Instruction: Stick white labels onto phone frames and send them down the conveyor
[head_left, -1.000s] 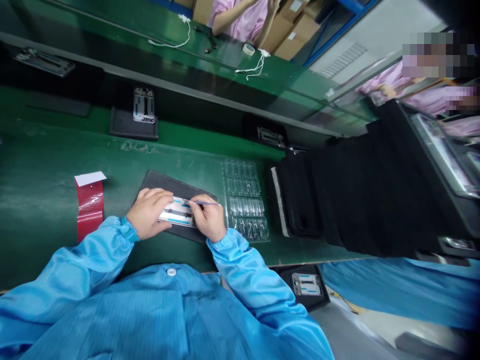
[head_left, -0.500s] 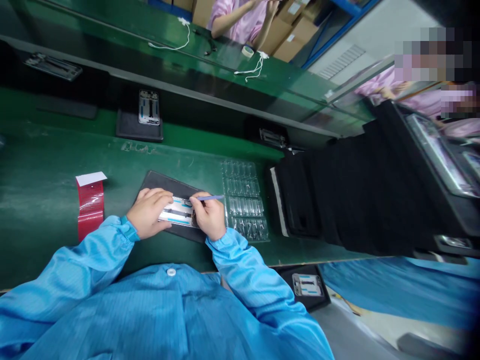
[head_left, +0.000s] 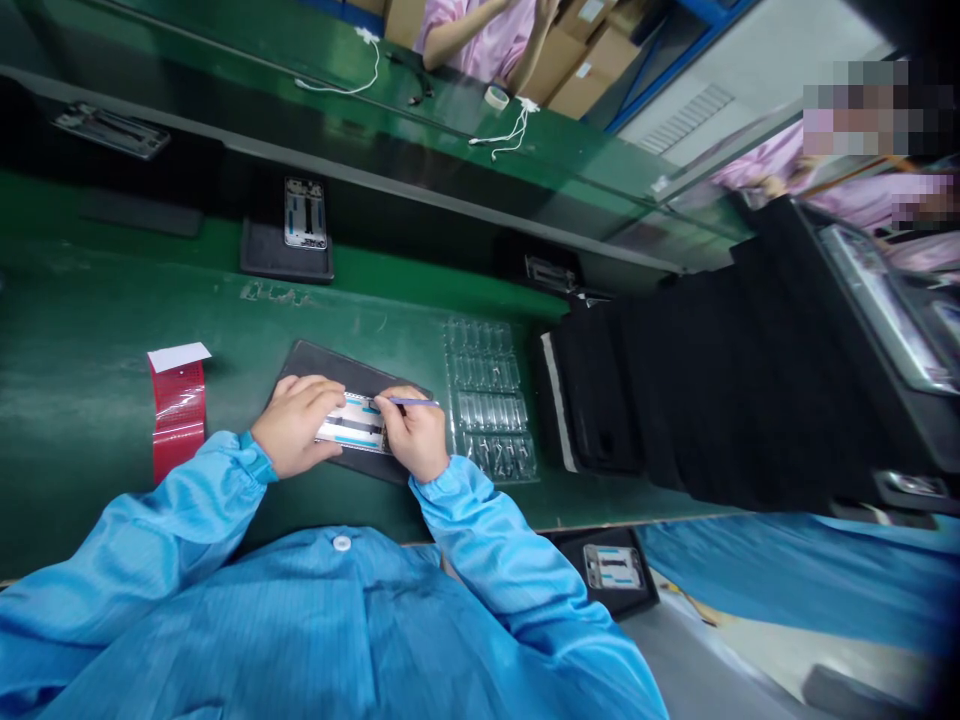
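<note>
A phone frame (head_left: 354, 430) with a white inner face and blue strips lies on a black mat (head_left: 319, 358) in the middle of the bench. My left hand (head_left: 298, 425) grips its left end, fingers over the top edge and thumb along the lower one. In my right hand (head_left: 418, 438) a thin purple stick-like tool (head_left: 411, 402) is pinched between thumb and fingers. That hand is at the frame's right end, and the tool's working tip is hidden by the fingers.
A clear plastic tray (head_left: 491, 410) with small parts stands on the right, before a large stack of black trays (head_left: 697, 370). Left lies a red film strip (head_left: 178, 415). Another phone frame (head_left: 305, 213) rests on a black tray behind. Across the bench sits a person in pink (head_left: 487, 45).
The purple tool has tilted and shifted slightly left with my right hand. My left hand keeps its hold on the phone frame.
</note>
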